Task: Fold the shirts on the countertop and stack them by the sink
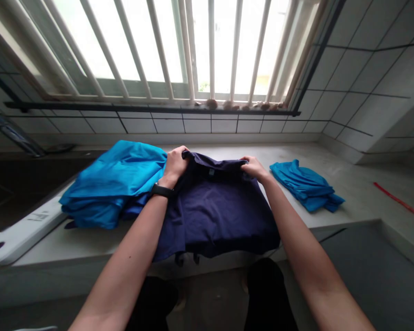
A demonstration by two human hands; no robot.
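Note:
A dark purple garment (224,211) lies spread on the counter, its lower part hanging over the front edge. My left hand (175,164), with a black band on the wrist, is closed on its upper left corner. At the upper right corner, my right hand (254,167) pinches the same cloth. A small light label shows inside the top between both hands. Left of my left hand is a heap of bright blue cloth (117,184), with darker blue fabric under it. A smaller folded blue cloth (303,184) rests to the right of my right hand.
The pale counter (352,202) runs below a barred window. A long white object (24,234) lies at the left beside a dark sink with a metal faucet (17,135). A red strip (400,202) is at the far right. Small round objects line the window sill.

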